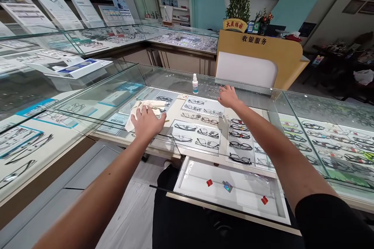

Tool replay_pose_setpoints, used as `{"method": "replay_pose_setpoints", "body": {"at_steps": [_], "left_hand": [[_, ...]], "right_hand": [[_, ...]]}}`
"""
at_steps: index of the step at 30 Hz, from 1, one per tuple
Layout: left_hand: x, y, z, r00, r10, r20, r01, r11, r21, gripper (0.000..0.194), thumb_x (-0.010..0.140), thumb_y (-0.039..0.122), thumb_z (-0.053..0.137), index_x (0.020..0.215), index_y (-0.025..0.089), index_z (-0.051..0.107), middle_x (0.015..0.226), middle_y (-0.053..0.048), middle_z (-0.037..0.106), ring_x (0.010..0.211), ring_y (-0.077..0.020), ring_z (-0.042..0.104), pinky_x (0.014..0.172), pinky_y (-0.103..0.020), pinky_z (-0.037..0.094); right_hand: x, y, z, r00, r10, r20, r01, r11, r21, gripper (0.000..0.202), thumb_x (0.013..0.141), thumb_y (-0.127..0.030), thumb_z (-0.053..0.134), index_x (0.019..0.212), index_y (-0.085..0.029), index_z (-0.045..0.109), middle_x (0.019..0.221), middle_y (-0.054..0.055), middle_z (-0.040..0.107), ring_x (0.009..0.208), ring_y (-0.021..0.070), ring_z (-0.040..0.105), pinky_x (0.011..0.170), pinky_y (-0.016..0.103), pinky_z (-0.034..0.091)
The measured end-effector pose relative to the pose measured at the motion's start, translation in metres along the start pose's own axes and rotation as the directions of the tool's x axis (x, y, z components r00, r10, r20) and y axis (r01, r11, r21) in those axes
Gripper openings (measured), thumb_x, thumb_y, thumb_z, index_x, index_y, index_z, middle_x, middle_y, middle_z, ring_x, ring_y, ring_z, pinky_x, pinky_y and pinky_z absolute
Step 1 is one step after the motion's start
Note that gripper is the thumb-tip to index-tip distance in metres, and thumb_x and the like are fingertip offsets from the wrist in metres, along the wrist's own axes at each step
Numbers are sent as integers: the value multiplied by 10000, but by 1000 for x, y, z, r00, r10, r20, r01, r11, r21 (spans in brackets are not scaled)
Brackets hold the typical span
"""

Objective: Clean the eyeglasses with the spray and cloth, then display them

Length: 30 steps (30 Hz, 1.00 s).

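My left hand (147, 122) is closed over a crumpled cream cloth (129, 123) on the glass counter top. Part of the cloth sticks out beyond the fingers. Toward the far edge of the glass, my right hand (228, 96) reaches out with bent fingers at a thin-framed pair of eyeglasses (214, 90). Its fingertips seem to grip one end of the frame, which the hand partly hides. A small white spray bottle (195, 84) with a blue-marked label stands upright left of my right hand.
Beneath the glass counter (163, 151) lie rows of eyeglass frames (240, 146). An open white drawer (201, 202) juts out toward my lap, holding red tags (264, 200) and a grey tag. A white display stand (78, 68) is at left; a yellow cashier desk (288, 60) stands behind.
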<state>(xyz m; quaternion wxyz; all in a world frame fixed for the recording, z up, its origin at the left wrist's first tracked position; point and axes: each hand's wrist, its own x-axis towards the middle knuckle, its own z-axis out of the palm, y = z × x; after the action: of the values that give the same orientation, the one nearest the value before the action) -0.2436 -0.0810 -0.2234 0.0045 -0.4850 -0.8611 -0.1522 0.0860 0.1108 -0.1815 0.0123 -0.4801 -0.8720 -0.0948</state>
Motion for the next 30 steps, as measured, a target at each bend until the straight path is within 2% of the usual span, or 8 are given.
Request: {"method": "replay_pose_setpoints", "body": {"at_steps": [5,9,15,17,20,24,26,30], "left_hand": [[-1,1,1,1000,7,-16,-7,1000,-7,971,1028,645,338,1724,-26,425,1856,-256,318,1748,-457,249,1420,-685,174],[-2,1,1,1000,8,-5,-8,1000,-13,984,1031,662,328,1732,-22,412,1860,-252,312,1746,-458,250,1421,-685,171],[-3,3,0,1000,-2,7,2,1000,-13,985,1027,652,321,1748,-16,384,1871,-249,288,1763,-447,209,1435,-657,135],[-4,4,0,1000,2,6,-2,1000,-18,986,1030,650,310,1743,-28,388,1871,-250,286,1763,-450,204,1435,-661,131],[-5,5,0,1000,4,-5,-4,1000,-21,976,1037,640,303,1733,-38,403,1867,-257,293,1757,-458,214,1432,-669,136],[-6,6,0,1000,11,-4,-12,1000,-21,976,1040,638,300,1736,-39,398,1865,-257,297,1753,-467,221,1429,-676,138],[-6,6,0,1000,15,-8,-15,1000,-22,982,1038,642,304,1731,-47,403,1861,-261,307,1752,-474,219,1432,-664,141],[-6,6,0,999,22,-39,-22,1000,-7,973,1033,641,344,1695,-64,457,1853,-287,308,1765,-481,170,1446,-624,92]], "right_hand": [[2,-7,0,1000,8,-10,-8,999,36,550,1114,-289,367,1409,-72,777,1652,241,623,1525,464,466,1247,645,389],[-30,-15,-18,999,-23,-44,27,995,92,574,1125,-347,400,1528,-53,685,1718,227,564,1612,452,393,1320,646,330],[-174,-47,-72,946,-280,-160,322,857,402,623,1146,-543,472,1614,-163,627,1697,173,615,1633,413,443,1351,693,344],[-231,-59,-88,922,-373,-102,366,756,543,654,1154,-620,461,1639,-212,618,1712,145,614,1648,368,470,1378,649,352],[-297,-74,-98,876,-466,125,254,666,701,768,1145,-697,436,1699,-181,564,1772,152,545,1696,331,438,1379,557,409],[-329,-90,-70,838,-439,324,57,661,748,799,1133,-735,411,1748,-236,514,1821,101,472,1738,324,383,1412,547,382],[-324,-99,-38,871,-356,338,1,690,724,807,1117,-758,407,1755,-273,507,1831,78,441,1749,331,357,1418,548,374],[-281,-113,42,952,-176,249,-3,810,586,918,1117,-729,388,1821,-142,334,1902,135,244,1810,386,90,1463,628,196]]}}
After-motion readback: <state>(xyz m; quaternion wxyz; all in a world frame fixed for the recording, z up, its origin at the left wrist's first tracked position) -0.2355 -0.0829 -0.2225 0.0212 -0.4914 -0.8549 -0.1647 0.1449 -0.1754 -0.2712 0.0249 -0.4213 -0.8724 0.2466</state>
